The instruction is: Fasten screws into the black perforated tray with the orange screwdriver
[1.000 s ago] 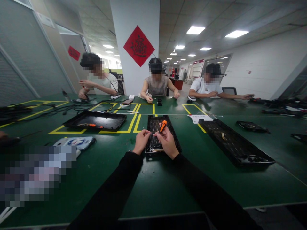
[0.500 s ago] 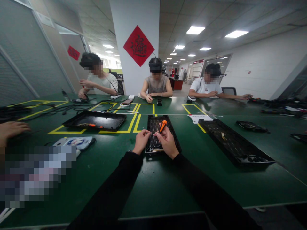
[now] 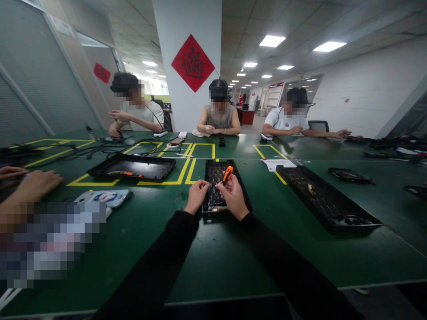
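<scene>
My right hand (image 3: 236,199) grips a screwdriver (image 3: 227,174) by its orange and black handle, which points up. The thin shaft slants down past the fingers over a black plastic tray (image 3: 213,168). Across from it, at the tray's left side, my left hand (image 3: 197,196) is closed in a pinch. Whatever lies between those fingertips is too small to make out. A small pale piece (image 3: 218,209) rests at the near end of the tray, beneath both hands.
A black tray (image 3: 150,164) with orange items lies to the left, and another black tray (image 3: 320,200) to the right. A cased phone (image 3: 103,198) is nearer left. A neighbour's hand (image 3: 42,184) rests at the left edge. Three people sit opposite.
My right hand has tilted the screwdriver a little, and its shaft now shows below the fingers. The neighbour's hand at left has moved rightward. My left hand has hardly shifted.
</scene>
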Demonstrator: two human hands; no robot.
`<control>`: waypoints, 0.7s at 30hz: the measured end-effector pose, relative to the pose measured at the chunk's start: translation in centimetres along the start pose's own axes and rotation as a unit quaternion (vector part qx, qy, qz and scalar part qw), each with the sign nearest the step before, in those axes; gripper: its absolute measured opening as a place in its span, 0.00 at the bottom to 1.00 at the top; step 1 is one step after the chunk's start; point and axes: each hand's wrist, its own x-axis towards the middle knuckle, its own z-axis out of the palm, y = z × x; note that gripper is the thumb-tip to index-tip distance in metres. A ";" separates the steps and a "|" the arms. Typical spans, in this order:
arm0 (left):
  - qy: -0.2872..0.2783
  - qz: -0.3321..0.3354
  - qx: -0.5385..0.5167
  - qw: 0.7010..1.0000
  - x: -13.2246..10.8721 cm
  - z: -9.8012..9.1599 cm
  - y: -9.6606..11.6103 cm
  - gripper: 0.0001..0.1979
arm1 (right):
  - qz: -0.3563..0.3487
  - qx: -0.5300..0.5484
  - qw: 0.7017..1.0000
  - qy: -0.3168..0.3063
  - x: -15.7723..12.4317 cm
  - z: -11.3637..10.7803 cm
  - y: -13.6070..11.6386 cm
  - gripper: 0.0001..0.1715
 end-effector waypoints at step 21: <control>-0.005 -0.003 0.009 1.000 0.1 -0.1 0.1 0.10 | 0.052 -0.053 0.993 0.087 3.1 -3.1 1.9 0.16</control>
